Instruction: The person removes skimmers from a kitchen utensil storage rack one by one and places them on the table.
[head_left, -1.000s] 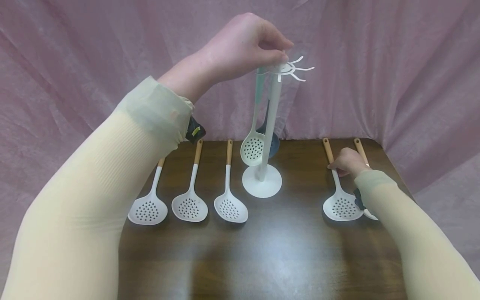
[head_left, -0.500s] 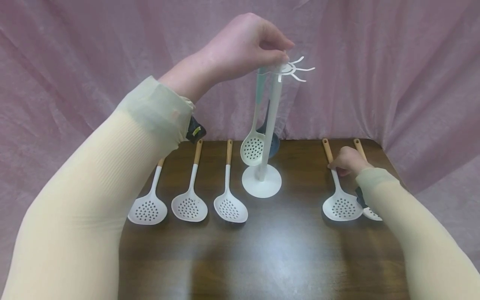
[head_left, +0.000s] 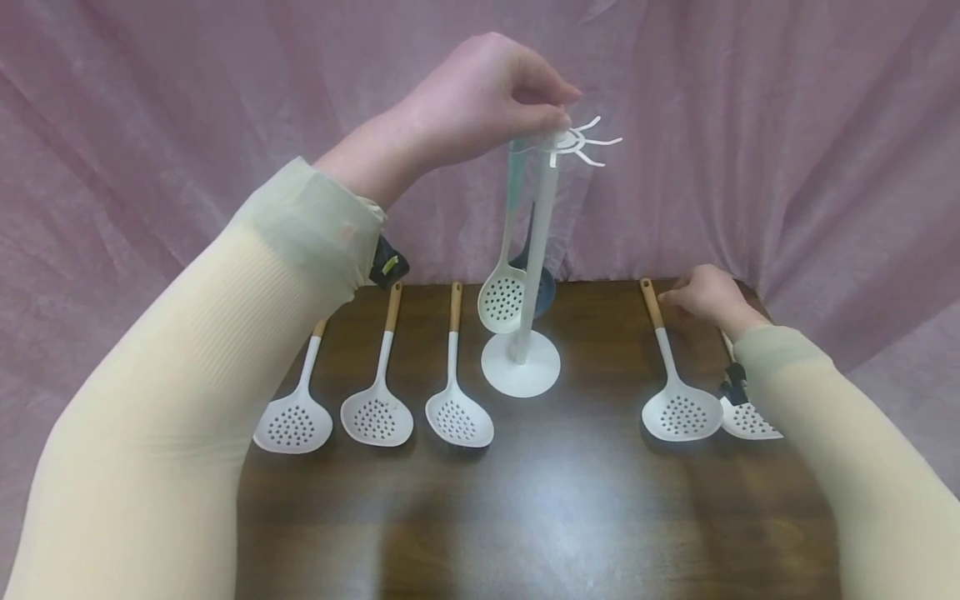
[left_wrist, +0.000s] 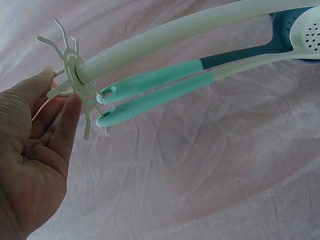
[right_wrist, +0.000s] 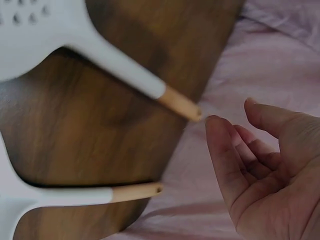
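White hook crown of the stand (head_left: 572,142) pinched by left hand (head_left: 480,96); two teal-handled utensils hang below it. Right hand (head_left: 705,298) has slid from the skimmer's (head_left: 671,392) neck to its wooden handle end (fingers relaxed, nothing gripped).

Stand: I see a white utensil stand (head_left: 537,242) upright on its round base, a ring of thin hooks (left_wrist: 75,80) at the top.
Hung on the stand: a white slotted ladle (head_left: 504,296) and a dark blue one (head_left: 546,283), both with teal handles, bowls low beside the pole.
Right of the stand: a white slotted ladle with a wooden grip (head_left: 669,375) flat on the wood, bowl towards me, grip end away, well apart from the base.
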